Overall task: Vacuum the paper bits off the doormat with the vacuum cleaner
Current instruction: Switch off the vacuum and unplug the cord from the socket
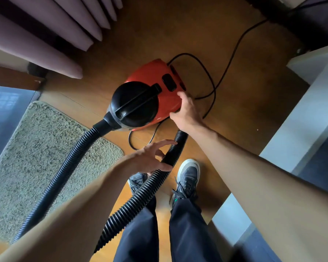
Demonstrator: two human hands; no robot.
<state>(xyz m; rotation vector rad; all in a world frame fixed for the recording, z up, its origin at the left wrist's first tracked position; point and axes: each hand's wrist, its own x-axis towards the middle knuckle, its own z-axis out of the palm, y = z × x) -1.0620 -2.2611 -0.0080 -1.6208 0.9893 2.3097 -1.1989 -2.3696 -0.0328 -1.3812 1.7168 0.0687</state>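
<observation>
A red and black vacuum cleaner [153, 95] stands on the wooden floor beside the doormat. Its black ribbed hose [68, 163] runs from the front of the body across the shaggy beige doormat [32, 154] and loops back under my arms. My left hand [150, 157] grips the hose near its free end with thumb and lower fingers, the upper fingers spread. My right hand [186, 110] rests on the right side of the vacuum body, fingers against the red casing. I can make out no paper bits on the mat.
A black power cord [210, 82] loops on the floor behind the vacuum and runs to the upper right. Mauve curtains [51, 31] hang at the upper left. White furniture [301, 120] lines the right side. My two shoes [187, 178] stand just below the hose.
</observation>
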